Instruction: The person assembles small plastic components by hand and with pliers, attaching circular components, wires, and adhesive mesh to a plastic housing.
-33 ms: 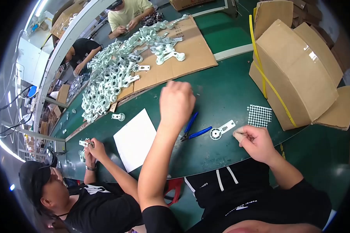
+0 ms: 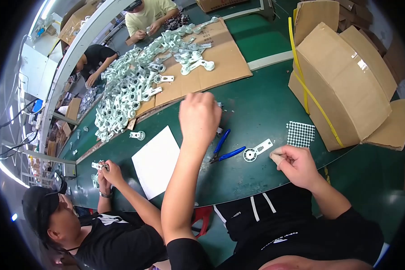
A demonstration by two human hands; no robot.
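Note:
My left hand point(image 2: 200, 118) is closed in a fist over the green table, just beyond a pair of blue-handled nippers point(image 2: 231, 153). Small pale bits of something peek out at its right side; its fingertips are hidden. My right hand point(image 2: 294, 165), with tan covers on the fingertips, is pinched together near the table's front edge. Whatever it holds, if anything, is too small to make out. Between the nippers and that hand lies a white plastic part point(image 2: 258, 150) with a ring-shaped end and a flat arm. A white sheet with dark round dots point(image 2: 300, 134) lies beyond my right hand.
Many pale plastic parts point(image 2: 126, 96) are heaped on flat cardboard point(image 2: 220, 58) at the far left. White paper point(image 2: 155, 164) lies left of my left forearm. A large open carton point(image 2: 342, 81) stands at the right. A co-worker point(image 2: 99, 234) sits close on my left, handling a part.
My left hand has shifted slightly to the left, and pale bits now show at its right side. My right hand has stayed in place.

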